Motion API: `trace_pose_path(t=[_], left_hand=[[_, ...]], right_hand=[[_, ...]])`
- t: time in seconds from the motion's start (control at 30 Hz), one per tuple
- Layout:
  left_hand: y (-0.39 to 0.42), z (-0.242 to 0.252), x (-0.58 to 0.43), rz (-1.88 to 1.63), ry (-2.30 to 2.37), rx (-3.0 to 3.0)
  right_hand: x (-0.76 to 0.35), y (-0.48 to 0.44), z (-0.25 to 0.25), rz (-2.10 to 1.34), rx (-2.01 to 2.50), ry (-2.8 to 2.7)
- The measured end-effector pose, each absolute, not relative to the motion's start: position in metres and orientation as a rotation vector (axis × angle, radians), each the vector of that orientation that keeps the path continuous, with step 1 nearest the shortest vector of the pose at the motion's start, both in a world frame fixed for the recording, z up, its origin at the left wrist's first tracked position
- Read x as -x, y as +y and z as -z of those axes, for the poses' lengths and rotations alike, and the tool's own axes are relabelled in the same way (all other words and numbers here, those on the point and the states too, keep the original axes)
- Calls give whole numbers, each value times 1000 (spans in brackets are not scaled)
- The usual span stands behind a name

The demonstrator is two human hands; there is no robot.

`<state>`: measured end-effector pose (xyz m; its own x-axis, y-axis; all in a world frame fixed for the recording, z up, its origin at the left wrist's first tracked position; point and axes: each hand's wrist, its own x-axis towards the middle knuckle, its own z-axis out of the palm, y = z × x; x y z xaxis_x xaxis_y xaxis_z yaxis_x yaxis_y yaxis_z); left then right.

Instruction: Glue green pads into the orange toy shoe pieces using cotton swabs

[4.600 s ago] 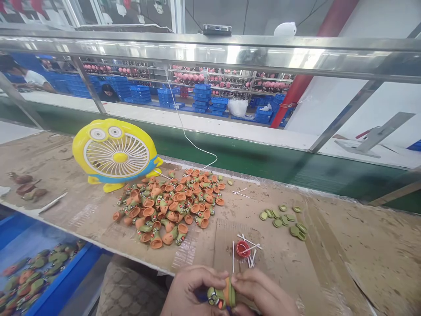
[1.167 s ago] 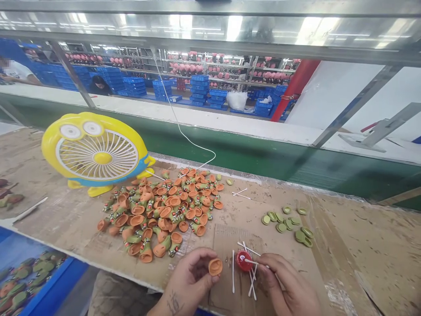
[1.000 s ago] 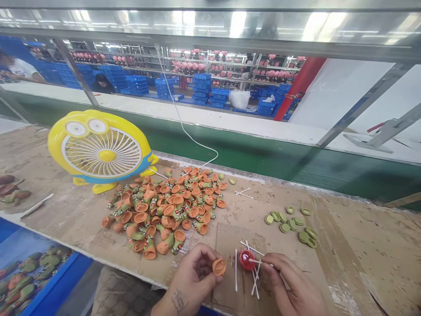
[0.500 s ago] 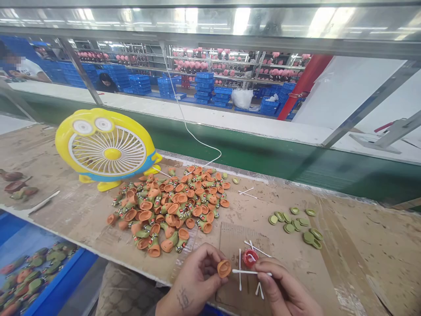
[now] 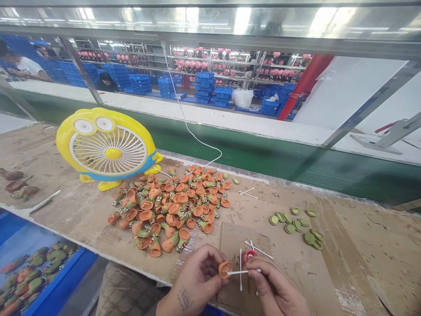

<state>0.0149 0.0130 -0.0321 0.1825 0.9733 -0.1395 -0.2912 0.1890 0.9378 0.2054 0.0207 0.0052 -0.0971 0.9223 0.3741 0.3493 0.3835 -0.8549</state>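
Between the fingertips of my left hand [image 5: 199, 276] is a small orange hollow piece [image 5: 225, 269], its opening turned to the right; the rest of it is hidden by my fingers. My right hand [image 5: 274, 285] pinches a white cotton swab [image 5: 240, 272], whose tip is at the mouth of that piece. Whether the tip touches the inside wall I cannot tell. Just behind my right fingers stands a small red cap [image 5: 250, 254], partly covered. Loose swabs [image 5: 261, 251] lie around it on a cardboard piece [image 5: 230, 237].
A heap of orange and green figurine pieces [image 5: 177, 206] covers the table's middle. Green oval discs [image 5: 297, 224] lie to the right. Behind the heap stands a yellow fan [image 5: 113, 153] with a white cable [image 5: 190, 131]. A blue bin [image 5: 59, 289] with more pieces is at lower left.
My right hand has moved left, bringing the swab's tip from beside the orange piece to its opening. The red cap is now more covered by my fingers. My left hand stays nearly in place.
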Motion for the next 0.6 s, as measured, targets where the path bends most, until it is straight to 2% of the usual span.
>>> trace_pose_path(t=[0.47,0.6], left_hand=[[11,24,-8,-1025,909,-943],[13,23,-7,-1078,906,-917]], right_hand=[[-223,31,-10,-479,947,-1983],[-232,33,-13,-434,1039,-1918]])
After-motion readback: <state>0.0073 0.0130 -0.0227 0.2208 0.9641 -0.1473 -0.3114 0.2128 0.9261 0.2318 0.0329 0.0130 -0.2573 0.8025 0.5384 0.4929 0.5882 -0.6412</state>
